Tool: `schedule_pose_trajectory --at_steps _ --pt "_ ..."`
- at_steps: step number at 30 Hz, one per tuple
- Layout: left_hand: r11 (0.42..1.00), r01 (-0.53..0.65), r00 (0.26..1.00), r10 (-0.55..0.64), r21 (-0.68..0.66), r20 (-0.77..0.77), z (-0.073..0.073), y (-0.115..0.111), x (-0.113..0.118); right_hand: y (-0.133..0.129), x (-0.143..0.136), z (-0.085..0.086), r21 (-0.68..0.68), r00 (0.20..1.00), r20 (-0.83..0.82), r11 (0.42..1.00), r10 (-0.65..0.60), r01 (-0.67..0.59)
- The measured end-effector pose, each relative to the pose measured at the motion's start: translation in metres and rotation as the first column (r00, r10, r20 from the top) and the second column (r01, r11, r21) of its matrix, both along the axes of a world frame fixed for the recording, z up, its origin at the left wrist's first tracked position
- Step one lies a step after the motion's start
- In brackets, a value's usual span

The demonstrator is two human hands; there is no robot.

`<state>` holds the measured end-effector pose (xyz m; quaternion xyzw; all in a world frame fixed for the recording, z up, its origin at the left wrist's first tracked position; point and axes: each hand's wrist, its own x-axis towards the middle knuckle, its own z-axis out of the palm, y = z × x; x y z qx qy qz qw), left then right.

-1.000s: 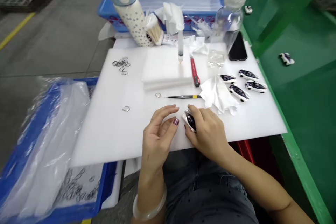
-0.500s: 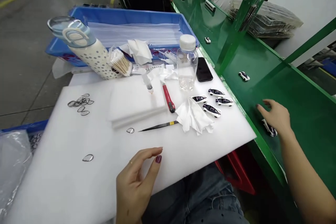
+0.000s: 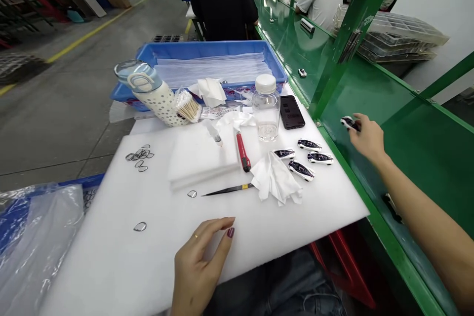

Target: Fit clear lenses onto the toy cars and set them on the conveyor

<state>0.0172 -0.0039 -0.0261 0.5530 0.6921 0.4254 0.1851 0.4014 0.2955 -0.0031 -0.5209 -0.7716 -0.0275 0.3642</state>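
Note:
On the green bench, my right hand [image 3: 368,138] has its fingers closed on a small white-and-dark toy car [image 3: 348,123]. Another toy car [image 3: 392,207] lies partly hidden behind my right forearm. My left hand [image 3: 203,261] hovers at the front of the white foam board [image 3: 111,256], thumb and forefinger apart, with nothing between them. Beyond it lie black tweezers [image 3: 225,190] and a thin drop-shaped ring [image 3: 191,194]; a second ring [image 3: 139,227] is to its left. Several toy cars [image 3: 320,158] sit beside a crumpled white tissue [image 3: 276,177] at the board's right.
A red utility knife [image 3: 243,152], syringe [image 3: 214,133], clear bottle [image 3: 266,108] and phone [image 3: 292,112] lie farther back. A dotted tumbler [image 3: 155,94] leans near a blue bin [image 3: 207,49] and cotton swabs [image 3: 188,106]. A green post [image 3: 340,44] rises beside the bench. People sit beyond.
My right hand has moved forward along the green bench, away from the nearer car, and has closed on the farther one. The view has tilted up and left; my left hand keeps its pose.

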Motion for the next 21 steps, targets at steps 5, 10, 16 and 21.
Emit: schedule_pose_trajectory --at_steps 5,10,16,21 --pt "0.993 0.108 0.979 -0.097 0.054 -0.178 0.0 0.004 0.008 -0.12 -0.106 0.019 -0.168 0.778 0.106 0.782 0.62 -0.6" --pt "0.98 0.158 0.955 -0.121 0.12 -0.271 0.001 -0.006 0.019 -0.178 -0.197 0.023 -0.357 0.324 0.14 0.353 0.936 -0.865" --pt "0.935 -0.175 0.891 0.284 0.307 -0.355 -0.006 -0.027 0.042 -0.124 -0.262 0.041 -0.324 0.806 -0.227 0.738 0.546 -0.592" --pt "0.989 0.13 0.947 -0.102 0.071 -0.305 0.003 -0.026 0.022 -0.08 -0.31 0.052 -0.52 0.837 -0.172 0.674 0.519 -0.525"
